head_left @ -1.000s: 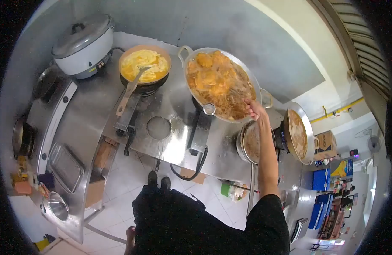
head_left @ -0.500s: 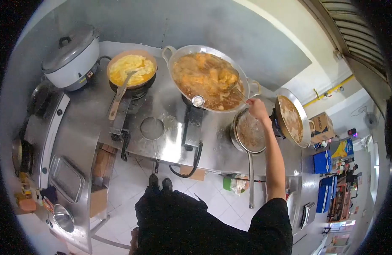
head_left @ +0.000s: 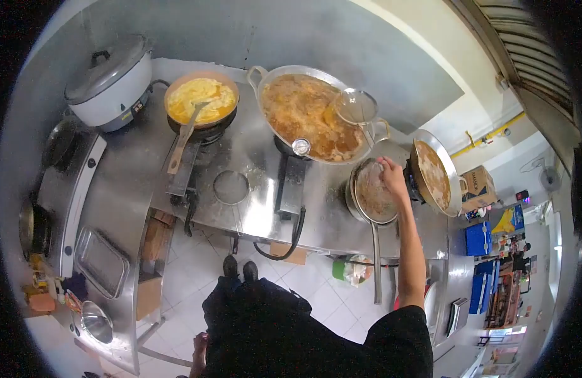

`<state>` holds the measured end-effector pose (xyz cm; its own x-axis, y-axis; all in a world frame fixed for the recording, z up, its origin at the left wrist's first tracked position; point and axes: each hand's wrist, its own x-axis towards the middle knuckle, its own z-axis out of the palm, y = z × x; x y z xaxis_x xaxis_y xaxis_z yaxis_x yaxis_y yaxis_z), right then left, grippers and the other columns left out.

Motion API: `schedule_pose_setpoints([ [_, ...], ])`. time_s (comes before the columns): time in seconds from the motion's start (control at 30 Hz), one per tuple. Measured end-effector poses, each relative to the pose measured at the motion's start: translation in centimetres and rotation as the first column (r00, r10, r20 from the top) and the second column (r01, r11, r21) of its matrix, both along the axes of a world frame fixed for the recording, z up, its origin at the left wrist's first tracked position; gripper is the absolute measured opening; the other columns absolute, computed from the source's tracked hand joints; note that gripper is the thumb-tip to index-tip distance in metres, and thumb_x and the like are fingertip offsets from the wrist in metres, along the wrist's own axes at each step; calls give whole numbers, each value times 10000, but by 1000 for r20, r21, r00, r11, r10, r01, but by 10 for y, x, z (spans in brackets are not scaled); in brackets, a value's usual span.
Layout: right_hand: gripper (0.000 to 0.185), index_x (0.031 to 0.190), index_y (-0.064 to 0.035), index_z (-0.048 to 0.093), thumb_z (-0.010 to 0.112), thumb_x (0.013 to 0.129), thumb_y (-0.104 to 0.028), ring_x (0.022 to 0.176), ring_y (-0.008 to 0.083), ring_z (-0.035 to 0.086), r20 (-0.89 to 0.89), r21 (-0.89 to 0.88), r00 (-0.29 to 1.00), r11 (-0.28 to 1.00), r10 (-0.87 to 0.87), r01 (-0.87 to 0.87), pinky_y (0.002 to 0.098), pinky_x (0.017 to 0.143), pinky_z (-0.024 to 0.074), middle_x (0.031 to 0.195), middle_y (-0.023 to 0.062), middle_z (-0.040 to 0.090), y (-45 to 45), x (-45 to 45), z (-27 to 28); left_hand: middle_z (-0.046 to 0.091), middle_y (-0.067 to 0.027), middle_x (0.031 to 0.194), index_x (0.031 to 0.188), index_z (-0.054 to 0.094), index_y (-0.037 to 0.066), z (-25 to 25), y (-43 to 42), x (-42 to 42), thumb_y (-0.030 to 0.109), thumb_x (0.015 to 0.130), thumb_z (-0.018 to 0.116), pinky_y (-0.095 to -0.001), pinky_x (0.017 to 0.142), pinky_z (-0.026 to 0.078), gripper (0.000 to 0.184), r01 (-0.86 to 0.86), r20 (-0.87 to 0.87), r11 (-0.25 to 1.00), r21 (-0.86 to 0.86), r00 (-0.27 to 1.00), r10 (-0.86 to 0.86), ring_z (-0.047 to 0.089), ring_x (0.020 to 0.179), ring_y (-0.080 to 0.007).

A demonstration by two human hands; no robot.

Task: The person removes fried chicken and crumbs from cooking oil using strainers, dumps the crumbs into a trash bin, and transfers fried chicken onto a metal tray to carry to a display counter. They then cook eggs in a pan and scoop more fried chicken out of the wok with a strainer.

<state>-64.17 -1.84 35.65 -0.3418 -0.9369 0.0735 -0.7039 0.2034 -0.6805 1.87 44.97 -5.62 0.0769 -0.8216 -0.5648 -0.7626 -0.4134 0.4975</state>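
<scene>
My right hand (head_left: 393, 176) is closed round the handle of a round wire skimmer (head_left: 357, 106). The skimmer's mesh looks empty and is over the right side of a large two-handled pan (head_left: 291, 70) of bubbling oil with orange-brown food in it. A dial thermometer (head_left: 301, 147) sits at the pan's front rim. Below my right hand is a long-handled strainer (head_left: 376, 195) resting on a pot. My left hand (head_left: 201, 343) hangs low beside my body at the bottom; its fingers are too small and dark to make out.
A pan of yellow egg-like food (head_left: 202, 94) with a spatula (head_left: 185, 135) stands on the left burner, near a rice cooker (head_left: 108, 82). Another mesh strainer (head_left: 231, 187) lies on the steel counter. A second oil pan (head_left: 432, 173) stands at right.
The skimmer has come up out of the oil and moved right, to the pan's edge. Earlier it was down among the orange food. My right hand has moved slightly down and right.
</scene>
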Motion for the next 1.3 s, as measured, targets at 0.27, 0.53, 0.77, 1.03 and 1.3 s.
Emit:
schedule_pose_setpoints([
  [0.27, 269, 1148, -64, 595, 469, 935, -170, 602, 308, 637, -711, -299, 703, 897, 19, -326, 402, 511, 492, 678, 180, 627, -7, -27, -4, 682, -138, 776, 813, 678, 87, -32, 0, -1, 235, 822, 633, -409, 650, 529, 156, 49, 27, 999, 11, 998, -49, 667, 724, -310],
  [0.53, 291, 1130, -72, 598, 418, 913, -147, 806, 434, 633, -821, 176, 547, 984, 159, -22, 504, 721, 517, 859, 287, 631, -69, -60, 7, 691, -128, 823, 872, 653, 66, 23, -44, -28, 246, 848, 584, -403, 737, 516, 194, -293, -16, 951, -103, 956, 293, 670, 793, -288],
  [0.77, 259, 1014, -29, 652, 489, 813, -51, 747, 248, 653, -567, 363, 521, 761, 638, -537, 350, 662, 510, 903, 145, 699, -165, -138, -10, 675, -155, 738, 839, 679, 63, -9, 34, -99, 254, 823, 633, -407, 645, 527, 197, -328, 15, 945, -2, 945, 328, 665, 692, -314],
  [1.03, 385, 1266, -148, 567, 444, 903, -119, 446, 63, 392, 105, 573, 898, 713, 427, -405, 236, 359, 304, 654, -17, 555, -170, -89, 17, 684, -157, 816, 862, 675, 70, -21, 94, -186, 246, 791, 649, -411, 678, 532, 192, -357, 30, 921, 157, 934, 357, 667, 752, -313],
  [1.3, 372, 1333, -161, 475, 423, 977, -256, 368, 19, 245, 232, 675, 931, 642, 282, -363, 197, 295, 180, 521, -93, 345, -176, -42, 32, 685, -156, 822, 862, 675, 71, -18, 89, -211, 242, 790, 649, -409, 681, 532, 187, -412, 23, 897, 158, 910, 414, 667, 756, -311],
])
